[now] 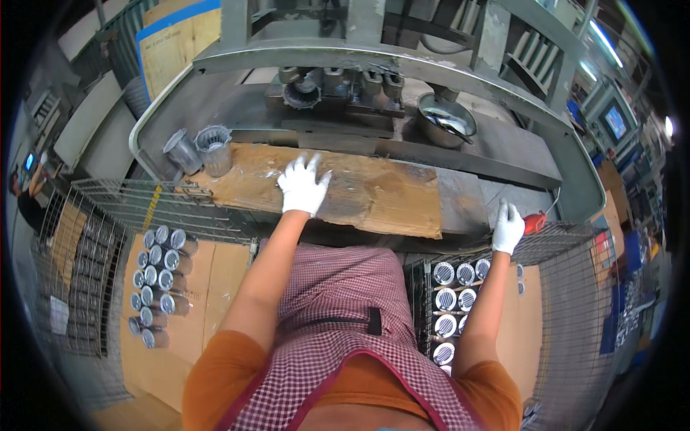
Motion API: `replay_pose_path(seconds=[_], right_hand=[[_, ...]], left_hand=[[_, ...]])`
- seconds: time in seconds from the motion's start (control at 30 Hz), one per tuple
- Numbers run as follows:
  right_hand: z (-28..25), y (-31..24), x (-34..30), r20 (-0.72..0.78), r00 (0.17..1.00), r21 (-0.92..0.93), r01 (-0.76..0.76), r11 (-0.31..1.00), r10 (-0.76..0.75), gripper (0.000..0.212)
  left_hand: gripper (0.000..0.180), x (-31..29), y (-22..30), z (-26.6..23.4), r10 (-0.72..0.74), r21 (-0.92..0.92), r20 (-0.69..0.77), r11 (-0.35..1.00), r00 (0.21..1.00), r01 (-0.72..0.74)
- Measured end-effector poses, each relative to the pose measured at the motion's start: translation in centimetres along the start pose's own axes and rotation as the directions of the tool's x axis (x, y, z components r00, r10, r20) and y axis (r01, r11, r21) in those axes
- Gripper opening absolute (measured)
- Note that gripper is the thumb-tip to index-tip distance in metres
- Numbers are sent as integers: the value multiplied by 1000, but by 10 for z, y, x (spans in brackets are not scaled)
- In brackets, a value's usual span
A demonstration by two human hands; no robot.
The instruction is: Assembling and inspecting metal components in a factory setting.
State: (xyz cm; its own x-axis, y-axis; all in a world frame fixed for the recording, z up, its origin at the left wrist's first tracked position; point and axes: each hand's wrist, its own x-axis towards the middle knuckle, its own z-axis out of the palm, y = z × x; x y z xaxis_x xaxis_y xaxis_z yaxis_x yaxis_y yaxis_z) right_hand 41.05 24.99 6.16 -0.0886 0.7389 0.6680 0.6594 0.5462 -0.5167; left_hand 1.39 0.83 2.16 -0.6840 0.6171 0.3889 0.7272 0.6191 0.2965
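Observation:
My left hand point(302, 187), in a white glove, lies with its fingers spread on a worn brown cardboard sheet point(388, 192) on the machine's front ledge. Nothing is in it. My right hand point(508, 228), gloved too, is at the ledge's right end, above the edge of the right wire basket. Its fingers point forward, slightly apart, with nothing visible in them. Just right of it is a red object point(534, 223), perhaps a handle; I cannot tell if they touch. Two grey metal cups, one ribbed point(214, 150) and one tilted point(182, 151), stand at the cardboard's left end.
Ahead, the machine's fixture point(338, 90) holds a ribbed metal part point(302, 94). A metal bowl point(446, 121) with a whitish content sits right of it. Wire baskets flank me; cardboard in the left one point(208, 269) bears several metal cups point(171, 260), and the right one holds round metal parts point(445, 299).

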Motion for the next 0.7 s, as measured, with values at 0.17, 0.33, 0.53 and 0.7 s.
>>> replay_pose_path(seconds=[0.17, 0.33, 0.53, 0.7], right_hand=[[2, 3, 0, -5, 1000, -52, 31, 998, -31, 30], [0, -3, -4, -35, 999, -14, 39, 999, -39, 33], [-3, -1, -2, -40, 999, -44, 23, 999, -25, 30], [1, -6, 2, -28, 1000, -66, -7, 998, 5, 25]], left_hand=[[56, -2, 0, -3, 16, -35, 91, 999, 996, -13], [55, -1, -1, -4, -1, -11, 86, 1000, 996, 2], [60, 0, 0, -5, 10, -43, 46, 999, 999, -9], [65, 6, 3, -3, -29, -17, -77, 999, 997, 28]])
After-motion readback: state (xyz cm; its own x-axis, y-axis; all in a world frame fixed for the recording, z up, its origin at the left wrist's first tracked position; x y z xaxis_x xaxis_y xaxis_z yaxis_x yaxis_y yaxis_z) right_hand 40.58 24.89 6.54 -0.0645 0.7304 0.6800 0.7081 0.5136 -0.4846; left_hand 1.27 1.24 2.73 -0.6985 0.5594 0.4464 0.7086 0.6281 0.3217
